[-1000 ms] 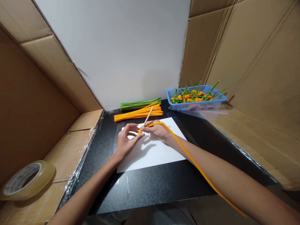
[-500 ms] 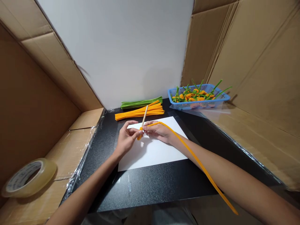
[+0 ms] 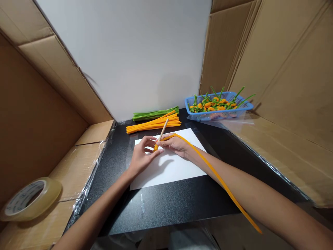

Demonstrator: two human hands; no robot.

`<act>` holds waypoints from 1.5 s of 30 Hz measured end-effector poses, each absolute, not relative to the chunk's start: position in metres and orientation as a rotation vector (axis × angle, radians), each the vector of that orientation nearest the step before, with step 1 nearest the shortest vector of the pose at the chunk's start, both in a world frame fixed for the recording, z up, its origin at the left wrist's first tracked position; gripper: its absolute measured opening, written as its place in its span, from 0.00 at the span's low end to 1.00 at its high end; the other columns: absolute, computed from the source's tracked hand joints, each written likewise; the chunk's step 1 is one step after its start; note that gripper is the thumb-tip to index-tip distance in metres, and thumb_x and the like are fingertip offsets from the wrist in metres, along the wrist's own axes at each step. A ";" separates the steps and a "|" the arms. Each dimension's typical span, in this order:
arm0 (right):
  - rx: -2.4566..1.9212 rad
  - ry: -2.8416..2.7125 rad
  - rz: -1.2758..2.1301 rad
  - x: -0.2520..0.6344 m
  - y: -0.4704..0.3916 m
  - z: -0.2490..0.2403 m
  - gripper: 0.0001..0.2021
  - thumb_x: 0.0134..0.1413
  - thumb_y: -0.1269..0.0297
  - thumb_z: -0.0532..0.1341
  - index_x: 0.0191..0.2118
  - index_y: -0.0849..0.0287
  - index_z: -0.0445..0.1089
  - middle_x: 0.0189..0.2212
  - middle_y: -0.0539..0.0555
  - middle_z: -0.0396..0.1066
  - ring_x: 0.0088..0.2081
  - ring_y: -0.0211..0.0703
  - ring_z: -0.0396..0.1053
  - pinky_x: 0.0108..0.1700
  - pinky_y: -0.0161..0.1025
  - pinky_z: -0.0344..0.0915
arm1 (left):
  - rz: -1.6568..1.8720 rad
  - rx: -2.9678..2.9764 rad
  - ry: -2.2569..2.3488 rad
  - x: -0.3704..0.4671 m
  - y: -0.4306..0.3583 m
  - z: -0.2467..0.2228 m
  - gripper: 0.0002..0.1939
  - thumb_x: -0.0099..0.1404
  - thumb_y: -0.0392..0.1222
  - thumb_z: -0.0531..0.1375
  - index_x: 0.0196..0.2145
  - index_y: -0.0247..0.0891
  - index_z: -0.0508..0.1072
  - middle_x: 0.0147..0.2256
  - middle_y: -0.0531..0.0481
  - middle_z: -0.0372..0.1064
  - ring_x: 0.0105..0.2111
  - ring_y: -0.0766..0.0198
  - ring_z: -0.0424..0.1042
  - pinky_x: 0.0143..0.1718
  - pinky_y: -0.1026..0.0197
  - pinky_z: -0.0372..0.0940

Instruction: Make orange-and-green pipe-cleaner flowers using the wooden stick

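Note:
A thin wooden stick (image 3: 163,128) tilts up to the right between my hands, above a white paper sheet (image 3: 161,173). An orange pipe cleaner (image 3: 208,164) is coiled round its lower end, and the long free part arches over my right hand and trails along the right forearm. The fingers of my right hand (image 3: 175,144) pinch the stick and the orange strand just above the coil. My left hand (image 3: 145,152) has its curved fingers and thumb around the coil, with the thumb reaching right below it; the contact is partly hidden.
Behind the paper lie an orange pipe cleaner bundle (image 3: 153,124) and a green bundle (image 3: 156,113). A blue basket (image 3: 220,115) of orange and green pieces stands back right. Clear tape roll (image 3: 49,198) rests on cardboard at left. Cardboard walls flank the black table (image 3: 166,208).
The stick leans further right. My left thumb has moved off the stick's coil to the right and lower, and more of the coil shows. The view has shifted slightly.

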State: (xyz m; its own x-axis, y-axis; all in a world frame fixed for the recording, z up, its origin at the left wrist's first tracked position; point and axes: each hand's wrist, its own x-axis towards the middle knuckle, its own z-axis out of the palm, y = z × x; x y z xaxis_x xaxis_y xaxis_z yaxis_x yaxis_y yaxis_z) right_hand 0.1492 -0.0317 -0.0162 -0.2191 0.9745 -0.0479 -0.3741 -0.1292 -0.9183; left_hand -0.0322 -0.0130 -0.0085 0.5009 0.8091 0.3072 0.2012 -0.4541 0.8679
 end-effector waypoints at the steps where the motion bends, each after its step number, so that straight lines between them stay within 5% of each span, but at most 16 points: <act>1: -0.871 -0.998 1.589 0.148 -0.033 -0.016 0.17 0.28 0.59 0.79 0.25 0.61 0.77 0.24 0.50 0.69 0.31 0.38 0.65 0.37 0.39 0.59 | 0.988 2.015 0.835 -0.033 -0.015 -0.009 0.22 0.55 0.48 0.71 0.43 0.39 0.71 0.38 0.47 0.76 0.35 0.62 0.76 0.34 0.63 0.71; 6: -0.878 -1.012 1.577 0.142 -0.036 -0.014 0.16 0.28 0.58 0.78 0.24 0.60 0.77 0.24 0.50 0.70 0.31 0.39 0.64 0.37 0.39 0.58 | 1.112 2.094 0.863 -0.033 -0.021 -0.011 0.15 0.59 0.45 0.68 0.40 0.40 0.71 0.31 0.51 0.76 0.28 0.65 0.75 0.31 0.64 0.71; 11: -0.871 -0.985 1.552 0.143 -0.034 -0.013 0.12 0.37 0.58 0.75 0.26 0.60 0.79 0.25 0.51 0.71 0.31 0.37 0.61 0.35 0.38 0.55 | 1.142 1.810 0.958 -0.029 -0.019 -0.009 0.21 0.54 0.47 0.71 0.42 0.39 0.69 0.27 0.51 0.76 0.25 0.62 0.76 0.29 0.63 0.70; 20: -0.726 -0.941 1.743 0.153 -0.028 -0.020 0.11 0.38 0.65 0.75 0.30 0.61 0.79 0.28 0.52 0.73 0.34 0.39 0.68 0.42 0.38 0.60 | 0.917 1.416 0.724 -0.031 -0.007 -0.006 0.31 0.48 0.48 0.74 0.43 0.38 0.64 0.26 0.50 0.77 0.25 0.59 0.77 0.30 0.60 0.70; 31: -0.745 -1.020 1.663 0.153 -0.028 -0.020 0.12 0.42 0.58 0.75 0.29 0.61 0.78 0.24 0.50 0.70 0.29 0.36 0.60 0.34 0.37 0.54 | 0.902 1.338 0.731 -0.029 -0.007 -0.003 0.18 0.49 0.45 0.74 0.31 0.33 0.72 0.27 0.47 0.77 0.25 0.63 0.75 0.30 0.61 0.69; 39: -0.748 -1.002 1.720 0.153 -0.031 -0.015 0.17 0.39 0.60 0.76 0.37 0.59 0.80 0.31 0.53 0.75 0.36 0.39 0.67 0.40 0.38 0.59 | 0.611 1.030 0.563 -0.036 0.000 0.001 0.14 0.50 0.35 0.73 0.32 0.27 0.75 0.27 0.46 0.74 0.22 0.71 0.71 0.24 0.70 0.66; 45: -0.802 -1.037 1.547 0.152 -0.029 -0.017 0.15 0.37 0.58 0.76 0.33 0.60 0.81 0.31 0.54 0.75 0.35 0.40 0.67 0.40 0.38 0.58 | 0.668 0.926 0.607 -0.032 0.000 -0.004 0.17 0.48 0.37 0.74 0.33 0.30 0.73 0.28 0.48 0.74 0.23 0.71 0.71 0.26 0.71 0.67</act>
State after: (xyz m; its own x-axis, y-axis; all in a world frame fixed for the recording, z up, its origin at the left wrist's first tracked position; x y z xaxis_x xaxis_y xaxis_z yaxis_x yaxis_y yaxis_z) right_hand 0.1520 -0.0286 -0.0174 -0.2155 0.9762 0.0238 -0.3929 -0.0644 -0.9173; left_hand -0.0317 0.0002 -0.0044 0.6461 0.7410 -0.1829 -0.2526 0.4338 0.8649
